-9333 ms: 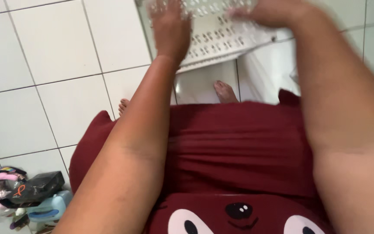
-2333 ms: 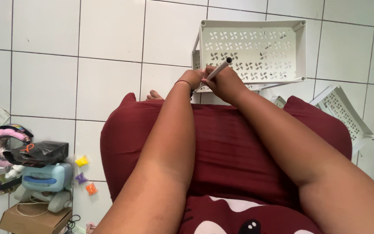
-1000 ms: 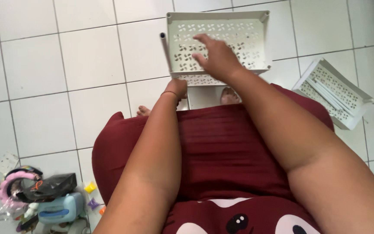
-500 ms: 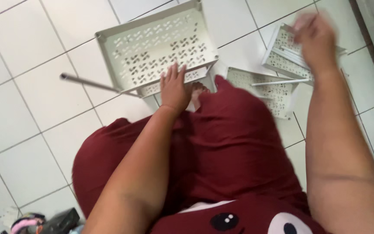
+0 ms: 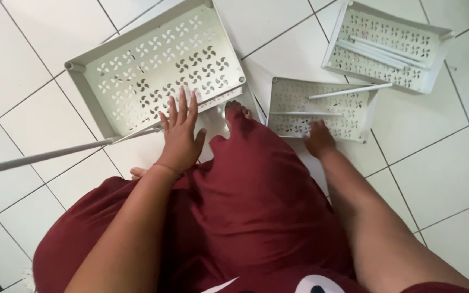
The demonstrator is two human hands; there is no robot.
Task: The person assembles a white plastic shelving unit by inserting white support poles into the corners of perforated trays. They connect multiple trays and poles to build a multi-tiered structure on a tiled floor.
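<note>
My left hand (image 5: 180,135) lies flat with fingers spread on the near rim of a large white perforated tray (image 5: 137,59) on the tiled floor. A long pale pole (image 5: 44,155) sticks out to the left from that tray's near corner. My right hand (image 5: 318,140) rests at the near edge of a smaller white perforated tray (image 5: 348,127), close to a thin pole (image 5: 291,113) lying in it. Its fingers are curled down and partly hidden. Another pole (image 5: 351,90) lies across that tray's far side.
A third white perforated tray (image 5: 435,65) holding several poles sits at the far right. My maroon dress (image 5: 256,206) covers my lap, with toes (image 5: 233,107) showing between the trays. White floor tiles surround everything.
My right hand has dropped from the far right tray to the near edge of the middle tray. My left hand stays on the large tray's rim.
</note>
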